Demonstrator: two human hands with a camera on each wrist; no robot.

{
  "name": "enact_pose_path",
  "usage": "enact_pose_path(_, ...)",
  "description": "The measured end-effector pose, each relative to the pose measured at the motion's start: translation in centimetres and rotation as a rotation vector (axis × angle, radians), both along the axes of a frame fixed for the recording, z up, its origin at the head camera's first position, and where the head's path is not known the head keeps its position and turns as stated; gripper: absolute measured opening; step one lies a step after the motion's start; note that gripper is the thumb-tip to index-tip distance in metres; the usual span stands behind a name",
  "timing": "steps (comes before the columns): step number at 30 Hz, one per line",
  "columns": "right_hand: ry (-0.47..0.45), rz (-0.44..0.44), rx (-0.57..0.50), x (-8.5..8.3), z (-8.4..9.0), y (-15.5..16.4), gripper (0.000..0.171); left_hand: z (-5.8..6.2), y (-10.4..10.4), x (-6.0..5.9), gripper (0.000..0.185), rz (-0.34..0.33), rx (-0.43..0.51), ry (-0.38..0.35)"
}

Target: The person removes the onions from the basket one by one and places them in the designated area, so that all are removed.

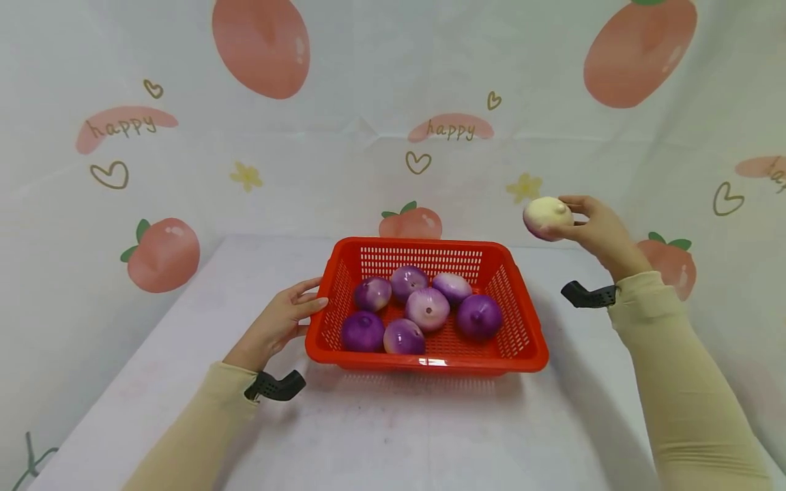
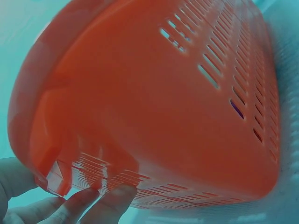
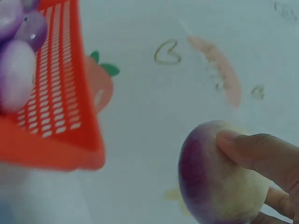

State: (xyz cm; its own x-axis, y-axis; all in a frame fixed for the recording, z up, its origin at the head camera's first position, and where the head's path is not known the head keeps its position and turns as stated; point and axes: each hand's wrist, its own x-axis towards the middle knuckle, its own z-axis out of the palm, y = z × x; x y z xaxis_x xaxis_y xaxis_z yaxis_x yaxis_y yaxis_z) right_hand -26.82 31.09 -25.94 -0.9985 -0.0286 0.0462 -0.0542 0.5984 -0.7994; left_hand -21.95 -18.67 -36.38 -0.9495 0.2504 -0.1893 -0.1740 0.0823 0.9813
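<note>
Onion [image 1: 547, 217], round and smooth-skinned, cream on top and purple beneath, sits in the fingertips of the right hand [image 1: 592, 225], raised in the right centre of the frame, above and to the right of a red plastic basket [image 1: 528, 341]. In the right wrist view the thumb [image 3: 254, 151] presses on the pale crown of the onion [image 3: 219, 175] while other fingers curl under it, the purple blush showing on its left flank.

At frame centre the rectangular basket, its walls pierced with rows of narrow slots, rests on a white table [image 1: 393, 436]. Seven glossy purple onions [image 1: 428, 308] lie clustered inside, some deep violet, some fading to white at the crown.

At left of centre, the left hand [image 1: 279, 324] lies against the basket's left wall, fingers straight and relaxed; the left wrist view shows fingertips [image 2: 110, 200] touching the slotted underside edge of the basket [image 2: 140, 102].

Behind, a soft white backdrop [image 1: 368, 170] printed with peaches, hearts and the word "happy" fills the upper frame.
</note>
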Motion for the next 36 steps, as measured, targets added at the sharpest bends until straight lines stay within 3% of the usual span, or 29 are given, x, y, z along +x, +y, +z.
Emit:
enact_pose_path(11,-0.035,-0.047,-0.051,-0.8,-8.3,3.0,0.086,-0.1,0.0,0.0,0.066,-0.003,0.005,0.010)
enact_pose_path(18,-0.057,-0.083,-0.027,-0.6,-12.0,3.4,0.086,0.0,0.0,0.0,0.069,-0.021,0.009,0.012)
enact_pose_path(24,-0.054,-0.100,-0.023,-0.8,-13.5,3.6,0.083,-0.1,0.0,0.1,0.069,-0.019,0.006,0.013)
enact_pose_path(36,-0.068,-0.110,-0.080,-1.1,-14.5,3.3,0.084,0.0,0.0,0.0,0.069,-0.014,0.001,0.008)
